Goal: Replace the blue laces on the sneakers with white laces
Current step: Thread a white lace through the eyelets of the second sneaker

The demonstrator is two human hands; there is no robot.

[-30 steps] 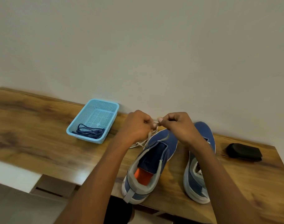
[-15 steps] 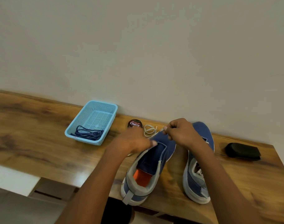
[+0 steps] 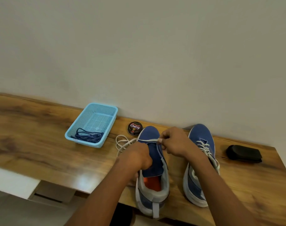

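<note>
Two blue sneakers stand on the wooden table (image 3: 33, 144). The left sneaker (image 3: 152, 170) has no lace through its eyelets; its orange insole shows. The right sneaker (image 3: 202, 152) is laced in white. My right hand (image 3: 174, 142) pinches the tip of a white lace (image 3: 122, 141), which runs left over the left sneaker's toe and coils on the table. My left hand (image 3: 135, 158) grips the left sneaker's near-left side by the tongue. The blue laces (image 3: 88, 137) lie in a light blue basket (image 3: 109, 111).
A round black polish tin (image 3: 134, 128) sits by the wall behind the left sneaker. A black case-like object (image 3: 244, 154) lies at the far right. The table's front edge runs close under the sneakers' heels.
My left hand let go of the lace and dropped down to the left sneaker's side. My right hand kept the lace tip and lowered toward the shoe. The polish tin came into view.
</note>
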